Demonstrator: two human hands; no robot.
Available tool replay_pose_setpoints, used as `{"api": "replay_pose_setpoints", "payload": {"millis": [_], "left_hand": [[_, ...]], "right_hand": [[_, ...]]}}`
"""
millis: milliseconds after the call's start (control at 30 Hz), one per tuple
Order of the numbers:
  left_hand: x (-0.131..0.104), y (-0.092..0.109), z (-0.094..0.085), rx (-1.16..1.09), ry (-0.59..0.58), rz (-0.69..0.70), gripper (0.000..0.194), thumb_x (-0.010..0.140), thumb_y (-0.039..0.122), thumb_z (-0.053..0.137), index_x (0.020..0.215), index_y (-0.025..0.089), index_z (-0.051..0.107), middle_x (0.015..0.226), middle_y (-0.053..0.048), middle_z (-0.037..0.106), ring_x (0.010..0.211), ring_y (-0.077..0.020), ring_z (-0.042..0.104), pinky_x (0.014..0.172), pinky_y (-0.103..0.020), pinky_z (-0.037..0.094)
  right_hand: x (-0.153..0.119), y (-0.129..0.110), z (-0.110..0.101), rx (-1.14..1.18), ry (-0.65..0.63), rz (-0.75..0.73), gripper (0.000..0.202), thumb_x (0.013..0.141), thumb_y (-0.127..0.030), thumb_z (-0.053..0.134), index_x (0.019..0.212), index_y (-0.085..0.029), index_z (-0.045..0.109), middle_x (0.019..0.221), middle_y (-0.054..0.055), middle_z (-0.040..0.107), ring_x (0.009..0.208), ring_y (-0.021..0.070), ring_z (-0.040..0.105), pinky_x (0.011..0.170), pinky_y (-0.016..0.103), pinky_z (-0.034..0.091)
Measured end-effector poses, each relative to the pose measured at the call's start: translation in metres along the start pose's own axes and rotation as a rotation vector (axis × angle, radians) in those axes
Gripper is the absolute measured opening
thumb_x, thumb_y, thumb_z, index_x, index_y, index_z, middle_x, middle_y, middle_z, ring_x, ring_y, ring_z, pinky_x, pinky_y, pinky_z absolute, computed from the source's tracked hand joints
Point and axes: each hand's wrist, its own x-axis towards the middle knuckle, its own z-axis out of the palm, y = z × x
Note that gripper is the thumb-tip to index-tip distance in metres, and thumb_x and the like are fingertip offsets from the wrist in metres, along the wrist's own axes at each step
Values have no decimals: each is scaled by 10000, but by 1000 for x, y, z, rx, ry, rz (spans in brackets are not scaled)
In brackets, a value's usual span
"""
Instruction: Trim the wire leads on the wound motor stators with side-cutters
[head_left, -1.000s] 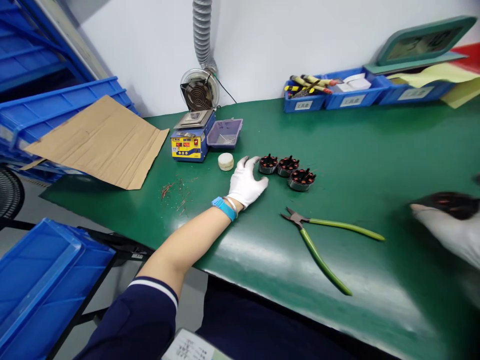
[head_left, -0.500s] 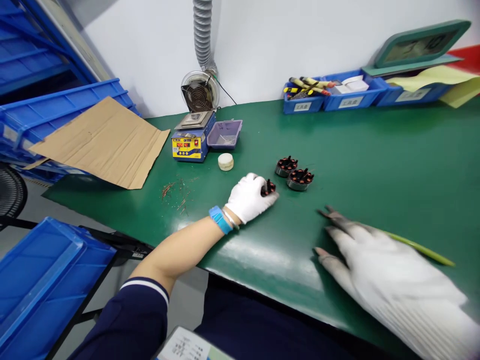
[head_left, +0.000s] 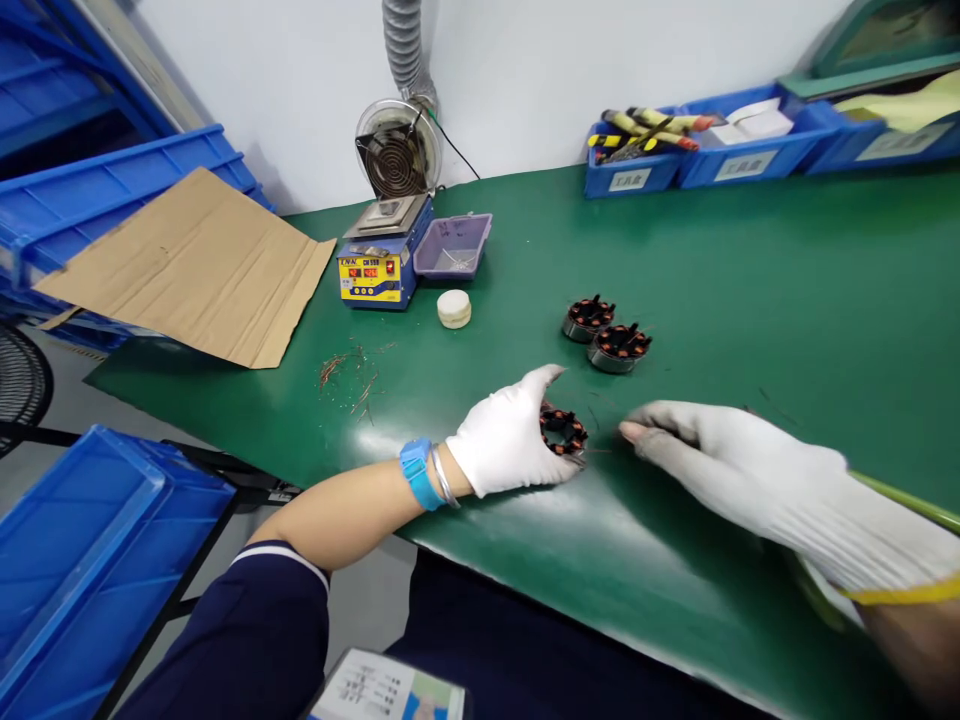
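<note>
A white glove covers my left hand (head_left: 517, 435), whose thumb and fingers curve round a ring-shaped part (head_left: 566, 430) with copper windings and black prongs near the table's front edge. To its right, my gloved right hand (head_left: 697, 450) has its fingers drawn together in a pinch; whatever is between the fingertips is too small to make out. Two similar wound rings, one (head_left: 590, 317) behind the other (head_left: 619, 347), sit side by side on the green table beyond my hands. Thin wire bits lie close to my fingers.
At the back left are a blue and yellow heated device (head_left: 373, 278), a purple tray (head_left: 452, 248) and a white round tin (head_left: 454, 309). Copper scraps (head_left: 330, 370) and cardboard (head_left: 195, 270) lie left. Blue bins (head_left: 632, 180) line the wall. A green stick-like object (head_left: 907, 500) passes by my right wrist.
My left hand and the ring it holds have come nearer the front edge, with the ring more exposed. My right hand's spread fingers have closed together. The view has shifted slightly.
</note>
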Motion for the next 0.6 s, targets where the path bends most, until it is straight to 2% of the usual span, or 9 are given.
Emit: {"api": "replay_pose_setpoints", "payload": {"millis": [67, 133, 200, 267, 300, 367, 433, 500, 600], "left_hand": [[1, -1, -1, 26, -34, 9, 1000, 664, 409, 749, 1534, 156, 326, 1108, -119, 723, 1024, -326, 716, 876, -439, 592], [2, -1, -1, 35, -60, 23, 1006, 665, 395, 743, 1544, 148, 321, 1116, -128, 722, 1039, -330, 710, 876, -434, 586], [3, -2, -3, 16, -78, 30, 1041, 660, 380, 744, 1565, 141, 287, 1109, -123, 727, 1040, -323, 711, 881, -422, 580], [5, -3, -5, -17, -110, 32, 1116, 655, 369, 749, 1599, 139, 201, 1082, -106, 738, 1021, -312, 720, 865, -406, 578], [5, -3, -6, -32, -134, 32, 1156, 656, 361, 751, 1614, 136, 144, 1065, -96, 744, 1008, -306, 725, 852, -397, 577], [6, -4, -8, -50, -172, 29, 1210, 664, 341, 747, 1629, 129, 48, 1042, -84, 752, 981, -296, 734, 826, -380, 572], [6, -5, -10, -62, -196, 29, 1235, 669, 330, 745, 1631, 116, 0, 1042, -83, 754, 966, -289, 737, 818, -371, 567], [7, -6, -10, -78, -203, 34, 1250, 660, 333, 753, 1631, 114, -3, 1064, -86, 751, 982, -289, 733, 832, -376, 566], [8, -8, -8, -109, -201, 56, 1268, 641, 346, 769, 1634, 132, 11, 1077, -81, 746, 1000, -285, 727, 849, -383, 569]], "right_hand": [[4, -9, 0, 50, -78, 3, 357, 897, -503, 488, 971, -286, 761, 977, 51, 784, 905, 314, 721, 816, 471, 541], [8, -20, -2, 7, -140, 61, 326, 903, -437, 479, 973, -288, 760, 998, 54, 781, 951, 327, 718, 839, 481, 533], [13, -28, -5, -77, -144, 168, 354, 912, -442, 464, 1000, -273, 762, 1013, 97, 771, 966, 385, 709, 842, 556, 507], [17, -32, -6, -130, -103, 226, 443, 934, -509, 431, 1100, -251, 751, 1083, 145, 755, 1016, 438, 689, 848, 611, 480], [19, -33, -5, -110, -103, 198, 472, 942, -530, 416, 1142, -248, 738, 1111, 144, 751, 1036, 426, 687, 858, 591, 483], [23, -35, 0, 6, -156, 85, 445, 931, -531, 444, 1157, -267, 721, 1112, 91, 757, 1020, 345, 699, 857, 484, 505], [26, -37, 5, 163, -201, 3, 364, 899, -500, 498, 1065, -262, 718, 1012, 41, 768, 916, 258, 706, 798, 372, 509], [28, -38, 6, 183, -183, 71, 332, 897, -509, 493, 909, -239, 686, 848, 21, 747, 776, 214, 682, 715, 330, 485], [21, -40, -3, -28, -135, 285, 346, 913, -512, 479, 773, -244, 648, 698, 16, 686, 693, 224, 649, 704, 371, 457]]}}
